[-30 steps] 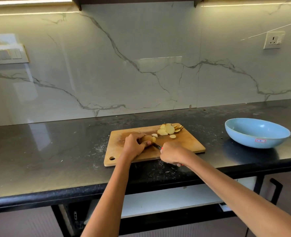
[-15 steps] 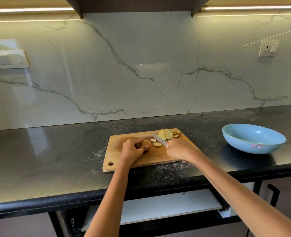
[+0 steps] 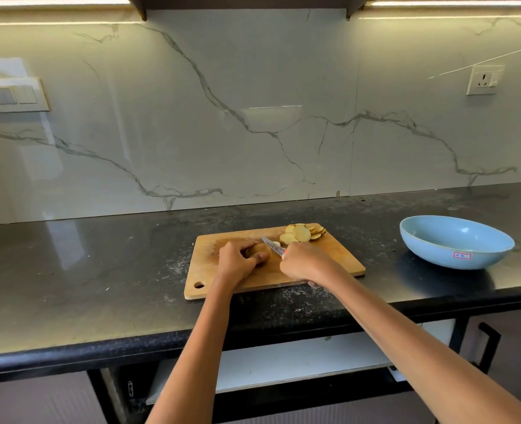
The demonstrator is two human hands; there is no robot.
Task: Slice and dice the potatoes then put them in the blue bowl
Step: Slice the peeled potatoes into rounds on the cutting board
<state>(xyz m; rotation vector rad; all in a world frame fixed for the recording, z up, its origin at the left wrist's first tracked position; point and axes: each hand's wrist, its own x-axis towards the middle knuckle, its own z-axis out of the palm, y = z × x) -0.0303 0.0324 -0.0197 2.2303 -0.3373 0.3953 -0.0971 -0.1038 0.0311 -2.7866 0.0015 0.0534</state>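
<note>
- Your left hand [image 3: 237, 262] has its fingers curled over the uncut potato [image 3: 260, 251], pinning it to the wooden cutting board [image 3: 338, 261], with the thumb pressed against the potato's near side.
- Your right hand [image 3: 303, 261] is wrapped round the handle of the knife [image 3: 273, 246]; only a small red bit of the handle shows at the top of your fist.
- Its blade points up and to the left, its tip just beside the right end of the potato; I cannot tell whether the edge is touching the potato or held a little above it.
- One small cut piece [image 3: 276, 243] lies on the board just behind the blade, partly hidden by it.
- A pile of round potato slices [image 3: 302, 233] sits at the far right corner of the board, overlapping one another, apart from both hands.
- Off to the right, the blue bowl [image 3: 455, 241] stands on the black countertop [image 3: 100, 270], well apart from the board, with a small sticker on its near wall; nothing shows inside it from this angle.
- White specks dust the countertop around the left and near edges of the board.
- Behind the counter, the marble backsplash [image 3: 253, 117] carries a switch panel [image 3: 8, 94] on the far left and a wall socket [image 3: 484, 79] on the far right.
</note>
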